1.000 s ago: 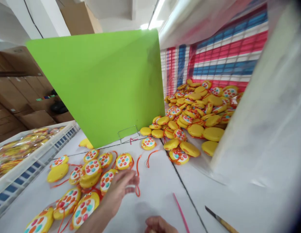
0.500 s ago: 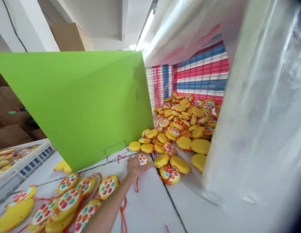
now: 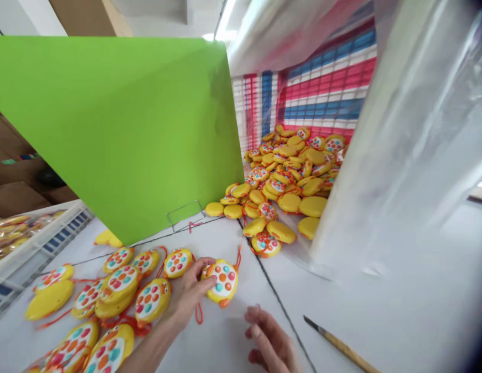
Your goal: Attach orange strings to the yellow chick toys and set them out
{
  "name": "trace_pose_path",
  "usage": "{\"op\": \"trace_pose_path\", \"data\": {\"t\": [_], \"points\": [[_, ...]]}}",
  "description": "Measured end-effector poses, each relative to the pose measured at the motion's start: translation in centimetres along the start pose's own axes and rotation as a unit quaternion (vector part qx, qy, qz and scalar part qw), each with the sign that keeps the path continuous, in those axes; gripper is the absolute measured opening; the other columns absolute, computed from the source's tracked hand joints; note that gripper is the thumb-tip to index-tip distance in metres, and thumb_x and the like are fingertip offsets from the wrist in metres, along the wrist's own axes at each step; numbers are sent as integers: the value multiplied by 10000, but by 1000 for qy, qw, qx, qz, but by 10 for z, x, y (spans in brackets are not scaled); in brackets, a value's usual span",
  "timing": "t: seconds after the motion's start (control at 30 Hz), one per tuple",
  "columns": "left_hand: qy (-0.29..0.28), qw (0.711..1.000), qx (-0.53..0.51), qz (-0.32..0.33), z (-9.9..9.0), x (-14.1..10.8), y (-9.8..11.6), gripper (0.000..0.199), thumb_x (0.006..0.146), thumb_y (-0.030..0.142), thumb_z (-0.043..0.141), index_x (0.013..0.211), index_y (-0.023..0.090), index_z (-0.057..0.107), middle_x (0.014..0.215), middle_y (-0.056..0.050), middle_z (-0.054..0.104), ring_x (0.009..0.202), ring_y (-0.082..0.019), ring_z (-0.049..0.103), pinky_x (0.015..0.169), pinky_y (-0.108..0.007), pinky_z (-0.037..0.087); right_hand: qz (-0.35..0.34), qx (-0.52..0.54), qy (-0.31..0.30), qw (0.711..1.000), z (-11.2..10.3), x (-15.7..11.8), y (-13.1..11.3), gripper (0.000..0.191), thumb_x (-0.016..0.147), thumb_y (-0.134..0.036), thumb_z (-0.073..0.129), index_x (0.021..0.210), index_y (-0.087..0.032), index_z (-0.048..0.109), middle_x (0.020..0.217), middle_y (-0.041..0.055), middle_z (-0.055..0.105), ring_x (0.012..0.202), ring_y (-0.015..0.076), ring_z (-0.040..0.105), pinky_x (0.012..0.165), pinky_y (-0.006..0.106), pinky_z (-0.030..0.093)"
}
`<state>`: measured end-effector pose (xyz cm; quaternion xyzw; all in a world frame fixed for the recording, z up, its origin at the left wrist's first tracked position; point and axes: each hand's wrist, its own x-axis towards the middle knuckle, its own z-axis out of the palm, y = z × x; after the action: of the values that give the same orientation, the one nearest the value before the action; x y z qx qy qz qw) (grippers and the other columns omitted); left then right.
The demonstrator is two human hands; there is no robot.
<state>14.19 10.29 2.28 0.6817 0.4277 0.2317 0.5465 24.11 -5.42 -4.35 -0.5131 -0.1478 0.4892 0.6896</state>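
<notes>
left hand now grips the yellow toy phone i pulled from beside the green board; right hand hangs open, empty.

Yellow toy phone: rounded, flat, yellow body, white face with red, orange, teal dots, orange trim at edge. Lies face up, slightly tilted, on white table, lower centre of frame. Orange cord trails off upper right corner and loops below lower left edge. Left hand grips its left edge, fingertips on face rim. Right hand open, just below and right, apart from toy.
</notes>
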Motion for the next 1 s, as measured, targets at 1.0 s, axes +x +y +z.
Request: {"op": "trace_pose_path", "data": {"t": [1.0], "points": [[53, 989, -131, -41, 9, -129, -29, 599, 682, 565, 628, 1125, 188, 483, 955, -101, 658, 847, -247, 627, 652, -288, 511, 8, -17, -231, 973, 16, -18, -2, 406, 744, -504, 649, 935, -145, 639, 779, 50, 645, 633, 128, 561, 543, 213, 429]]}}
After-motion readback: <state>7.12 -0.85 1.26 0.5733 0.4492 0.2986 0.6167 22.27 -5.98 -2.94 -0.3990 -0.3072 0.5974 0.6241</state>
